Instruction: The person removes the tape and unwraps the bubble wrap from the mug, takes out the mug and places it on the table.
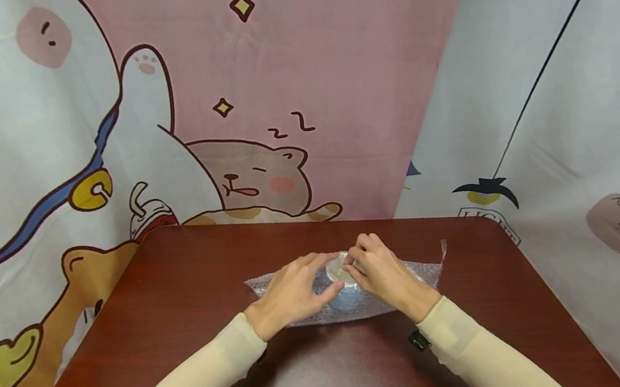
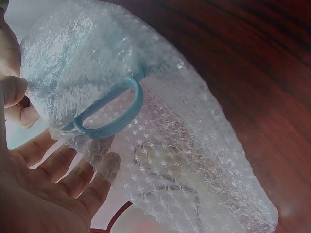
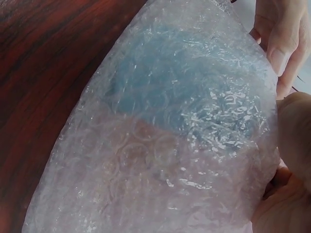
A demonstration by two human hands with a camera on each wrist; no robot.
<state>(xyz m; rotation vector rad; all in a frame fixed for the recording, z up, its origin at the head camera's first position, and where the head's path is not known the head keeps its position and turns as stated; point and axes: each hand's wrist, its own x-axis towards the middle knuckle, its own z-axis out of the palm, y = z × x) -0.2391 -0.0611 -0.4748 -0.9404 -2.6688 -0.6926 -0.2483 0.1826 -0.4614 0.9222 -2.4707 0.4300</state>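
A light blue mug (image 1: pixel 346 300) stands inside clear bubble wrap (image 1: pixel 426 273), its pale round top facing up. Through the plastic, the left wrist view shows the mug's looped handle (image 2: pixel 137 104). My left hand (image 1: pixel 294 291) is at the mug's left side, thumb and forefinger spread around the top; its other fingers (image 2: pixel 92 198) stretch out loosely against the wrap. On the opposite side, my right hand (image 1: pixel 385 273) pinches the wrap at the rim with thumb and bent fingers. In the right wrist view, the blue mug body (image 3: pixel 155 80) is blurred by the bubbles.
The wrap spreads to both sides over a dark red-brown wooden table (image 1: pixel 191 266). Behind the table's far edge hangs a cartoon-printed cloth (image 1: pixel 360 84). A small dark device (image 1: pixel 419 340) sits under the right wrist.
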